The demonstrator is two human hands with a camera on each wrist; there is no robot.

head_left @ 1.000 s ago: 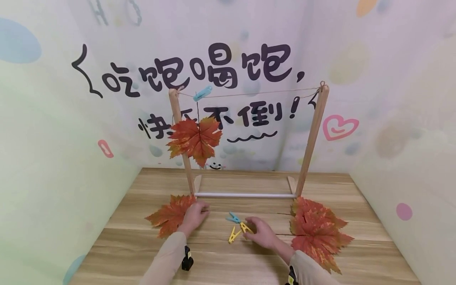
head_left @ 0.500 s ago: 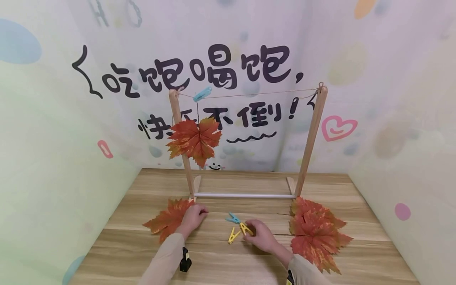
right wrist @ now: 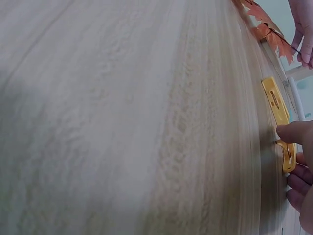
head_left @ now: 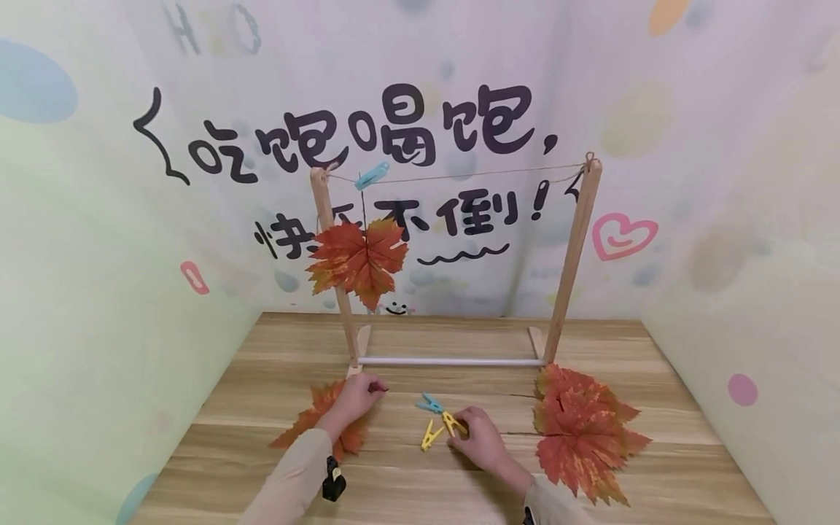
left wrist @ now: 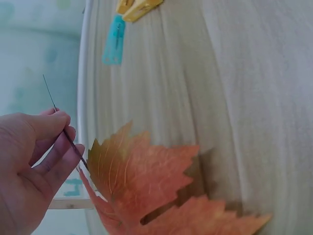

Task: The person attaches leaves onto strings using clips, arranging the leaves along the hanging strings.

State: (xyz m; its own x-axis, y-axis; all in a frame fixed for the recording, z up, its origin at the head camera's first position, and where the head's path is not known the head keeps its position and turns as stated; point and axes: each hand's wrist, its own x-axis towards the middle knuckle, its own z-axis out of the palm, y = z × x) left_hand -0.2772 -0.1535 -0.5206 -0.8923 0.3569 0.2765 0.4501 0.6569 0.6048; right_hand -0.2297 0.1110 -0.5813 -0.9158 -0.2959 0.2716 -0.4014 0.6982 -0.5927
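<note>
One artificial maple leaf [left wrist: 142,176] extends beneath and to the left of the left hand [head_left: 356,397], whose thumb and fingers pinch its dark stem [left wrist: 75,148]; whether the blade touches the tabletop [head_left: 394,488] cannot be told. The leaf is probably very light, its thin blade flexible and liable to crease, its stem wiry and stiffer, hence the better hold. The right hand [head_left: 482,437] pinches a yellow clothespin [head_left: 448,418], presumably smooth, light plastic with springy resistance, best squeezed at the handle ends. Just left of this hand lie a second yellow clothespin [head_left: 426,441] and, slightly farther away, a blue clothespin [head_left: 433,405]. To the right of the right hand rest overlapping maple leaves [head_left: 584,430]. Beyond both hands, a wooden frame [head_left: 572,262] carries twine [head_left: 472,175], from which a clipped leaf [head_left: 380,251] hangs.
</note>
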